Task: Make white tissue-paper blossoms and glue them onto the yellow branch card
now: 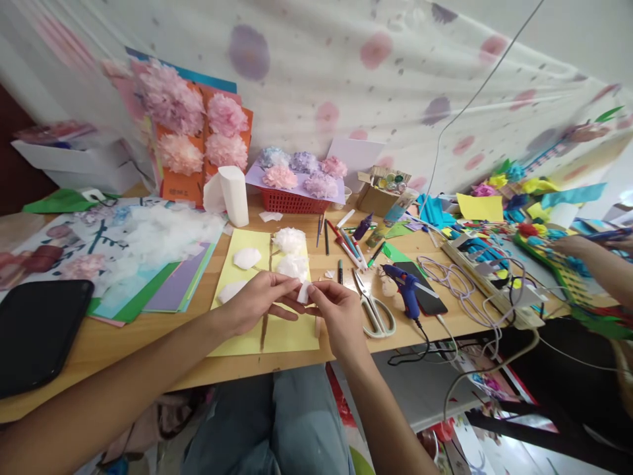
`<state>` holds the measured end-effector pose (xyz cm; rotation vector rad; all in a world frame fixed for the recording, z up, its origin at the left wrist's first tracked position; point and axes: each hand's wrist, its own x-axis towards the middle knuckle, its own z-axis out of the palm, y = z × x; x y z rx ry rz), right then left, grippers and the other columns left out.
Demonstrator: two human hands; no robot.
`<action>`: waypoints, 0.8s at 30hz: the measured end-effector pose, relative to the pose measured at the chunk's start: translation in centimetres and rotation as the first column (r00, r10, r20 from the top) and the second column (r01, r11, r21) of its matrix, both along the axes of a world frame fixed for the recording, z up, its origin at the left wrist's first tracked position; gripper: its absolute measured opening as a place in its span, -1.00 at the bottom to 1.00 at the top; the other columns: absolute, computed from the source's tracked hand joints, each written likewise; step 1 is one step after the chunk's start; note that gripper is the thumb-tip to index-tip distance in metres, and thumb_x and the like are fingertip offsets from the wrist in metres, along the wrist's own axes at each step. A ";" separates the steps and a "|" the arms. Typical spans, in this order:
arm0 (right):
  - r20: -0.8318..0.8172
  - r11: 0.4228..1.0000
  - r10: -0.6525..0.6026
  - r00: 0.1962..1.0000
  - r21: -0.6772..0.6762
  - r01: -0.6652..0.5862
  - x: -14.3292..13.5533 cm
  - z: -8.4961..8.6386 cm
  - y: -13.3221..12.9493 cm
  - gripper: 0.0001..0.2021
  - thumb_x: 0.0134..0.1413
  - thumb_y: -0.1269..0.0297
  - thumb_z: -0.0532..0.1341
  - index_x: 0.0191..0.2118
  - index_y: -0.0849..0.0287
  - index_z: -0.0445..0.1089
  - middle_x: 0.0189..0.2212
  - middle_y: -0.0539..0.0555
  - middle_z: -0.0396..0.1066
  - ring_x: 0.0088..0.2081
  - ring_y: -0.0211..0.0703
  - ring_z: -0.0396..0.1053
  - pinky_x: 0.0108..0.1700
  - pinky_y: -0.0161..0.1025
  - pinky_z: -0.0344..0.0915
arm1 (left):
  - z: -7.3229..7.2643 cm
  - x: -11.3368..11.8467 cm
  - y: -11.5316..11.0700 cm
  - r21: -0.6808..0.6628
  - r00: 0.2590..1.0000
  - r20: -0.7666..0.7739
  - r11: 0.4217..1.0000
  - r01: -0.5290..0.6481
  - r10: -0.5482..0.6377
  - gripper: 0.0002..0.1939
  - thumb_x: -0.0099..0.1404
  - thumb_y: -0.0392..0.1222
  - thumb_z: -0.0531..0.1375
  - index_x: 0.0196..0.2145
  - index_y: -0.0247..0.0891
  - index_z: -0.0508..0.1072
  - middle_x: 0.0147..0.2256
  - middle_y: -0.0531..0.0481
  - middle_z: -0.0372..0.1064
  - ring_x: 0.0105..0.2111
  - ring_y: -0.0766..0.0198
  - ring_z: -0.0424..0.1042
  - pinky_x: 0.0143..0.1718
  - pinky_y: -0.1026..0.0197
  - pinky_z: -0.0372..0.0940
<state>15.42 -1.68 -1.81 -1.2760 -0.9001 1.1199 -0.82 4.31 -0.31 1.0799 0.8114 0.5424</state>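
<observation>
Between the fingertips of both hands is a small piece of white tissue paper (303,292). My left hand (264,298) pinches it from one side, its lower fingers stretched out. From the other side my right hand (336,310) grips it between thumb and forefinger. Both hands are over a yellow sheet of card (289,335) with a brown stripe down the middle. On the card's right half sit fluffy white paper flowers (289,241). Flat white paper pieces (246,258) rest on its left half, one partly covered by my left hand.
Scissors (376,315) and a blue glue gun (404,288) lie on the right, with a phone (420,287), markers (350,241) and a power strip (487,284). Left are tissue scraps (163,231) and a black tablet-like slab (42,333). Another person's arm (601,264) reaches in at far right.
</observation>
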 end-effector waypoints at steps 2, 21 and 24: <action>0.007 1.000 0.001 1.000 0.011 -0.001 0.0 -0.2 -0.1 -0.72 -0.03 0.04 0.41 -0.36 0.19 0.56 -0.46 0.04 0.54 -0.42 -0.21 0.47 -0.33 -0.27 0.44 | 0.0 0.0 -0.2 0.020 1.000 -0.020 1.000 0.006 -0.005 -0.54 0.09 0.19 0.41 -0.29 -0.29 0.62 -0.28 -0.11 0.57 -0.28 0.18 0.56 -0.24 0.16 0.49; 0.096 0.999 -0.005 0.995 0.044 0.000 -0.1 -0.1 -1.0 -0.73 0.02 0.03 0.40 -0.38 0.15 0.54 -0.46 0.02 0.52 -0.38 -0.19 0.46 -0.30 -0.26 0.47 | -0.3 -0.2 -0.8 0.086 0.997 0.034 0.994 -0.072 0.069 -0.53 0.11 -0.01 0.44 -0.07 -0.26 0.53 -0.25 -0.05 0.52 -0.18 0.19 0.52 -0.22 0.18 0.49; 0.207 0.991 -0.045 0.977 0.135 0.017 0.1 0.0 -1.3 -0.81 0.09 0.11 0.37 -0.37 0.13 0.54 -0.45 0.03 0.51 -0.40 -0.19 0.46 -0.37 -0.26 0.47 | -0.3 -0.3 -0.8 0.088 0.990 0.080 0.988 -0.125 0.118 -0.56 0.09 -0.05 0.46 -0.09 -0.24 0.55 -0.19 -0.03 0.48 -0.18 0.23 0.50 -0.18 0.20 0.48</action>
